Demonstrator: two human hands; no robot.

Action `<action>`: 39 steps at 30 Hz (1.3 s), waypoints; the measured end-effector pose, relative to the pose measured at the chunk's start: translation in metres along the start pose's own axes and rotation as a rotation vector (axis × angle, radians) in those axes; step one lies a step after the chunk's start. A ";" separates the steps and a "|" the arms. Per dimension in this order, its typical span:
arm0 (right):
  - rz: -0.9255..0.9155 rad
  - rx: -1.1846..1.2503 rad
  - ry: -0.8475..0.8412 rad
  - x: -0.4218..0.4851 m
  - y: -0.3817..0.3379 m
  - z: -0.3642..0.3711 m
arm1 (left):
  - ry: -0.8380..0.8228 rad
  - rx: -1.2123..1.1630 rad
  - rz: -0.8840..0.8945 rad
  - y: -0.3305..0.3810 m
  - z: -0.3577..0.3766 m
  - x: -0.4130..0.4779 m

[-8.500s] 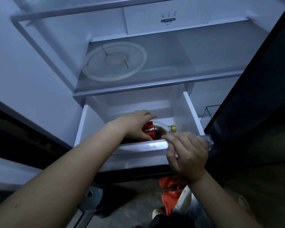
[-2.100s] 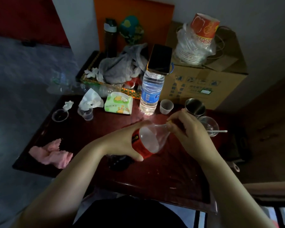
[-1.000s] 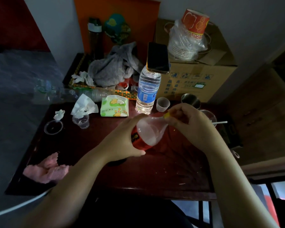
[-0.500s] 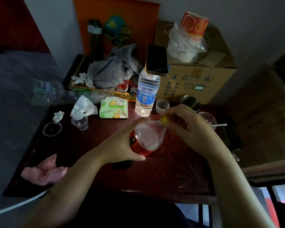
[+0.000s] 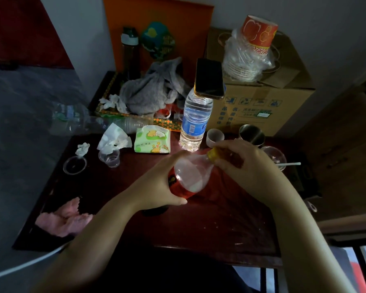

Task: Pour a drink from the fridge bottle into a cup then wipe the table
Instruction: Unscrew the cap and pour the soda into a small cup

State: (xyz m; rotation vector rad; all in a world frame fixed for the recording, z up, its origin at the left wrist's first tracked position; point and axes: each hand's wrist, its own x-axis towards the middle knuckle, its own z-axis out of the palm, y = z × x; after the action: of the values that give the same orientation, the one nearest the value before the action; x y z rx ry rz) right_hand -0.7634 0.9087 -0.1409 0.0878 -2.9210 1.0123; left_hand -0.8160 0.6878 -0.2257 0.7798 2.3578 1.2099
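Note:
Over the dark red table I hold a drink bottle with a red label, tilted with its neck up to the right. My left hand wraps its body. My right hand pinches the yellow cap at the neck. A small white cup stands just beyond the cap, a steel cup to its right, and a clear plastic cup at the left. A pink cloth lies at the table's near left corner.
A water bottle with a phone leaning on top stands behind the cups. Tissue pack, crumpled tissues, a clear lid and a clear bowl with a stick lie around. A cardboard box and grey cloth fill the back.
The bottle came out of the fridge drawer to the table. Over the last second both hands stay on it, and the yellow cap shows a little more between my right fingers.

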 end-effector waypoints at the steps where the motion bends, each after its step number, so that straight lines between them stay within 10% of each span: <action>1: -0.015 0.027 -0.032 0.000 0.001 0.000 | 0.000 0.004 0.002 -0.001 -0.001 0.000; 39: 0.033 0.133 0.084 -0.002 0.034 0.013 | -0.095 0.191 -0.089 -0.005 -0.002 0.014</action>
State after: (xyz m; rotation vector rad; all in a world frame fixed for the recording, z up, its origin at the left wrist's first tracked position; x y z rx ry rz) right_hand -0.7642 0.9276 -0.1723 0.0018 -2.7876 1.1839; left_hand -0.8295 0.6931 -0.2302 0.7650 2.4258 0.9015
